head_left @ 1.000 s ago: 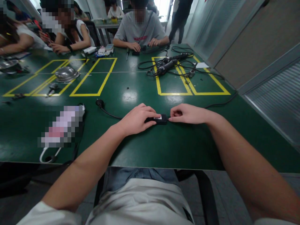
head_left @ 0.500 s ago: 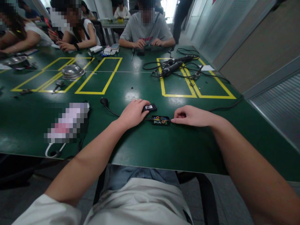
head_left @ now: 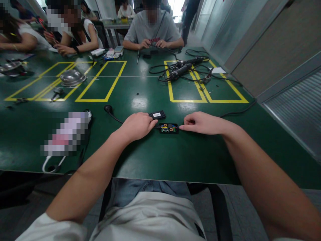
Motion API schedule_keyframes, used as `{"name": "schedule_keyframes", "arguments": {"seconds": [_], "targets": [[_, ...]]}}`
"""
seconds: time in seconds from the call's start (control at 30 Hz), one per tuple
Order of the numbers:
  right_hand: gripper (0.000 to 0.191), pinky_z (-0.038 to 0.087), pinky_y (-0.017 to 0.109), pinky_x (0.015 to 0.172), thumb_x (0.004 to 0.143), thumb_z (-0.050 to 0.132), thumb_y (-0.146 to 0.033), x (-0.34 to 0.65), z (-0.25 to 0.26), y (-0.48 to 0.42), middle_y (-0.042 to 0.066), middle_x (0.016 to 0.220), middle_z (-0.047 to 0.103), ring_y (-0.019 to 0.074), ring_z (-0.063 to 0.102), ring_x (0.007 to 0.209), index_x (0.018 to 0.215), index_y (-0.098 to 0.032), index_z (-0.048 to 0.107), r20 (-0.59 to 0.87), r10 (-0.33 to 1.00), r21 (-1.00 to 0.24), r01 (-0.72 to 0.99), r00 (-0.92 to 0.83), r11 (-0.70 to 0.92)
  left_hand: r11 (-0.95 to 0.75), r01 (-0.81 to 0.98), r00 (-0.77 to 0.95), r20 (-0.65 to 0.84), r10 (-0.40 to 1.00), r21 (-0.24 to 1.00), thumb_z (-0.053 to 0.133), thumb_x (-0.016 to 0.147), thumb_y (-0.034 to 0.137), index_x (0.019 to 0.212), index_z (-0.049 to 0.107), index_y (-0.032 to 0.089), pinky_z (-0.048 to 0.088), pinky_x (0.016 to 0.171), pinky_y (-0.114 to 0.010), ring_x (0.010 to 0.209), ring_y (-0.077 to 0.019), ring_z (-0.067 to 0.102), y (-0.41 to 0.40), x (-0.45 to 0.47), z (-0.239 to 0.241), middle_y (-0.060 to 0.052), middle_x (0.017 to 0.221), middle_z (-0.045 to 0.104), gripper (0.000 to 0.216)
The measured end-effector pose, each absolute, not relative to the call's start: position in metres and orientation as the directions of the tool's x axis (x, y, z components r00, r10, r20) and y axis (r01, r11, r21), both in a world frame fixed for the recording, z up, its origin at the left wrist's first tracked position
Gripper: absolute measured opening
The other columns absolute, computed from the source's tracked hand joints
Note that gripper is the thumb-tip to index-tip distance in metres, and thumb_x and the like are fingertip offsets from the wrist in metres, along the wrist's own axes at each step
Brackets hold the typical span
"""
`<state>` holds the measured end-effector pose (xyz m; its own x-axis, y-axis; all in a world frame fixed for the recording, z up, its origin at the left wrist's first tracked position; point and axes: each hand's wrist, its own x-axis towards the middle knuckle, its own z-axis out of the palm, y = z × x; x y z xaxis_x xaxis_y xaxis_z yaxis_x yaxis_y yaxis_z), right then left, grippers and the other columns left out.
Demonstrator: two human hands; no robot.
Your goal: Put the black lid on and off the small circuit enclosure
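A small black casing half (head_left: 168, 128) lies open on the green table (head_left: 160, 154), showing a circuit board with coloured parts. Its black lid (head_left: 157, 115), with a white label, lies flat just behind it. My left hand (head_left: 137, 126) rests curled at the casing's left end, fingertips at the cable (head_left: 115, 118) where it enters, just short of the lid. My right hand (head_left: 202, 123) is closed in a pinch at the casing's right end, and what it grips is too small to name.
A black cable runs left to a round plug (head_left: 108, 108). A blurred object (head_left: 65, 134) with a white cord lies at the left. Yellow tape boxes, a metal bowl (head_left: 72, 78) and tangled tools (head_left: 183, 68) lie further back. Other people sit working along the far side.
The lid has come off the casing: my left hand lifted it away and set it down behind, exposing the circuit board, then drew back towards the cable. My right hand stayed put.
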<state>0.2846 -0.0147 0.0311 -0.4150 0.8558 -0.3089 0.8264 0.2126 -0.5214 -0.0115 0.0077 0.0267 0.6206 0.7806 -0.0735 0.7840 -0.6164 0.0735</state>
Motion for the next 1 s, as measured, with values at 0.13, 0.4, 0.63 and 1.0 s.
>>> {"name": "schedule_keyframes", "arguments": {"seconds": [0.13, 0.4, 0.63, 1.0], "targets": [[0.069, 0.033, 0.035, 0.064, 0.087, 0.060, -0.093, 0.287, 0.036, -0.016, 0.000, 0.069, 0.057, 0.0182, 0.048, 0.066, 0.074, -0.024, 0.063, -0.271, 0.869, -0.542, 0.812, -0.415, 0.219, -0.609, 0.780, 0.618, -0.026, 0.786, 0.143, 0.038, 0.118, 0.048, 0.105, 0.084, 0.016, 0.054, 0.091, -0.042, 0.097, -0.0317, 0.073, 0.009, -0.014, 0.031, -0.016, 0.099, 0.078, 0.058], [0.070, 0.033, 0.034, 0.063, 0.084, 0.064, -0.093, 0.284, 0.031, -0.015, -0.001, 0.067, 0.052, 0.0169, 0.045, 0.064, 0.070, -0.025, 0.059, -0.348, 0.845, -0.538, 0.825, -0.406, 0.175, -0.589, 0.800, 0.598, -0.070, 0.799, 0.115, 0.056, 0.113, 0.046, 0.099, 0.081, 0.016, 0.055, 0.087, -0.042, 0.098, -0.0310, 0.071, 0.012, -0.012, 0.023, -0.015, 0.106, 0.075, 0.041], [0.067, 0.035, 0.035, 0.065, 0.083, 0.066, -0.091, 0.283, 0.031, -0.015, -0.001, 0.069, 0.057, 0.0175, 0.048, 0.066, 0.078, -0.024, 0.064, -0.345, 0.842, -0.568, 0.807, -0.414, 0.164, -0.616, 0.715, 0.578, 0.216, 0.787, 0.331, 0.072, 0.106, 0.034, 0.137, 0.077, 0.022, 0.052, 0.116, -0.048, 0.125, -0.0312, 0.066, 0.022, -0.010, 0.001, -0.013, 0.141, 0.073, 0.034], [0.042, 0.037, 0.036, 0.069, 0.091, 0.064, -0.064, 0.284, 0.027, -0.008, 0.001, 0.074, 0.060, 0.0205, 0.053, 0.072, 0.081, -0.023, 0.066, -0.337, 0.837, -0.578, 0.796, -0.431, 0.177, -0.829, 0.387, 0.702, 0.454, 0.549, 0.404, 0.065, 0.113, 0.037, 0.144, 0.079, 0.028, 0.055, 0.114, -0.050, 0.126, -0.0289, 0.068, 0.002, -0.008, 0.007, -0.011, 0.137, 0.076, 0.035]]}}
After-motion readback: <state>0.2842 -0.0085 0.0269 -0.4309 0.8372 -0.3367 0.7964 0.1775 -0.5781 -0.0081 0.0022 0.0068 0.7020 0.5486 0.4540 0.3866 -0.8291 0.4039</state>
